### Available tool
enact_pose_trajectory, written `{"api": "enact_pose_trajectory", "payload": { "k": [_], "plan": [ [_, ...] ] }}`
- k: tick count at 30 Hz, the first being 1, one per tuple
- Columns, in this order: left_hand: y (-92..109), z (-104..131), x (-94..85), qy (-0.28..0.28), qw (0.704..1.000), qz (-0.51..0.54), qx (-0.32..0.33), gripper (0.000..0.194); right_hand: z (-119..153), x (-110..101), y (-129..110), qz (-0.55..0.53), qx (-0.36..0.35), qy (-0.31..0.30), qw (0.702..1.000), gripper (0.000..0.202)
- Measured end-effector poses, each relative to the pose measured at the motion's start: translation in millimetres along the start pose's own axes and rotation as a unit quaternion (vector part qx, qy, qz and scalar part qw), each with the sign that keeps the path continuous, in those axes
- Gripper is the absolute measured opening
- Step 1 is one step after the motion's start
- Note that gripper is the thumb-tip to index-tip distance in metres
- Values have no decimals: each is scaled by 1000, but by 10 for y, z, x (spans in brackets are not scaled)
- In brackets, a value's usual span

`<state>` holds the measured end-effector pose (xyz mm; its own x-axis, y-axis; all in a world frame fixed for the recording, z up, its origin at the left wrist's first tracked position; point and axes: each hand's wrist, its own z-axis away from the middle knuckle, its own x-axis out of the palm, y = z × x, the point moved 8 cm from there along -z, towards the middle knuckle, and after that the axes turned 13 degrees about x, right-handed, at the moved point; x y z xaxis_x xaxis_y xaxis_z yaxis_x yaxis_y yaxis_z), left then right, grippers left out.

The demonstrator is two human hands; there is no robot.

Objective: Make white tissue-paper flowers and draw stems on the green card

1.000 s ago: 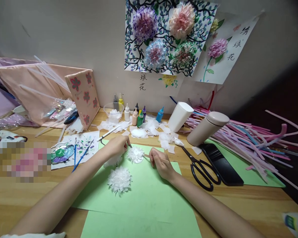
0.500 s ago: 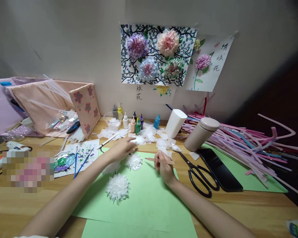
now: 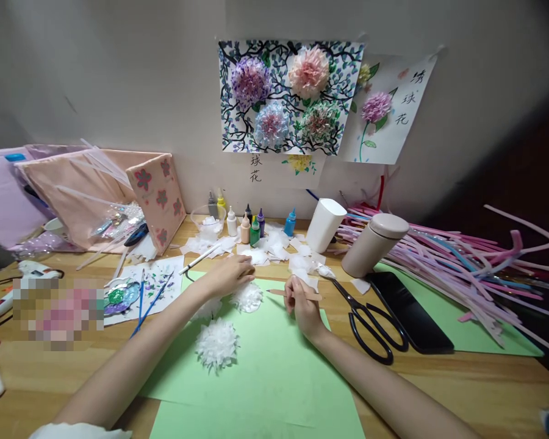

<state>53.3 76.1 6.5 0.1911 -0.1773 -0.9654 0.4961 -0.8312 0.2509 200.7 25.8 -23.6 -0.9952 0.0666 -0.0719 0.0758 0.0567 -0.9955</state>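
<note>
My right hand (image 3: pixel 304 305) holds a pencil (image 3: pixel 315 297) with a wooden-coloured barrel, its dark tip pointing left above the green paper (image 3: pixel 274 366). My left hand (image 3: pixel 229 275) reaches palm down over the top edge of that paper, fingers loosely stretched toward scattered white tissue-paper squares (image 3: pixel 274 247); I see nothing in it. Just below its fingers lies a white tissue flower (image 3: pixel 247 297). A second white flower (image 3: pixel 217 344) sits nearer to me, and a third (image 3: pixel 207 308) is partly hidden by my left wrist.
Black scissors (image 3: pixel 368 320), a phone (image 3: pixel 412 311) and a lidded tumbler (image 3: pixel 375 244) are at right, before many pipe cleaners (image 3: pixel 443 262). Paint bottles (image 3: pixel 255 230) stand at the back. Brushes (image 3: pixel 153 299) lie on paint-spotted paper at left. A glue gun (image 3: pixel 39 269) is farther left.
The left hand's fingers have drawn slightly down and inward near the tissue squares. My right hand stays with the pencil almost where it was. The camera view has shifted a little.
</note>
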Motion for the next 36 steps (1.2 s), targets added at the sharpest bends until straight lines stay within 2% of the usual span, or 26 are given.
{"api": "enact_pose_trajectory", "payload": {
  "k": [6,12,20,36],
  "plan": [
    [-58,1,12,19,999,14,-28,37,-6,22,28,2,19,-13,1000,44],
    [-22,-14,-42,35,999,35,-5,32,-6,11,47,-2,20,-12,1000,44],
    [-10,3,-89,45,998,53,-4,32,-2,18,43,-15,24,-15,999,43],
    [-56,-28,15,62,997,43,10,33,6,18,30,0,16,-16,1000,43]
  ]
}}
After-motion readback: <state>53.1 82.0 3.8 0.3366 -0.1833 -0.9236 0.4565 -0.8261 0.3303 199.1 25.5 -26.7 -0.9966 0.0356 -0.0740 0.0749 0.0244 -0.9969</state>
